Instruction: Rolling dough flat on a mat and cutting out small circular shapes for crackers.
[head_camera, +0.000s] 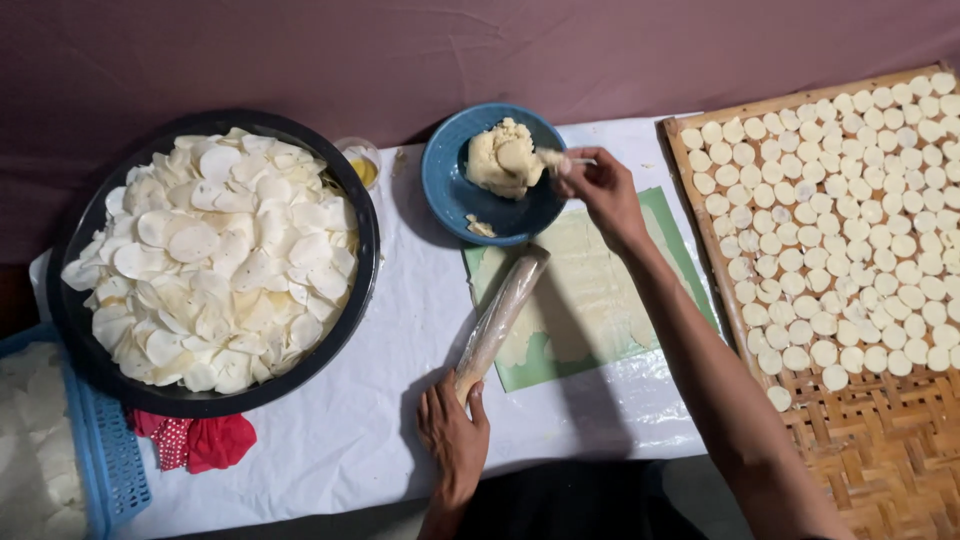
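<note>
White cloth covers the bench; left hand grips the rolling pin, which slants away up-right; right hand pinches a spoon into dough in the blue bowl just beyond.

Blue basket cut off at left edge — woven tray runs off right. Red cloth mostly hidden under black pan; small cup contents unclear.

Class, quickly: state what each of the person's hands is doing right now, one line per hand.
Left hand: closed on the end of the plastic-wrapped rolling pin.
Right hand: closed on a small utensil in the pale dough lump.
</note>
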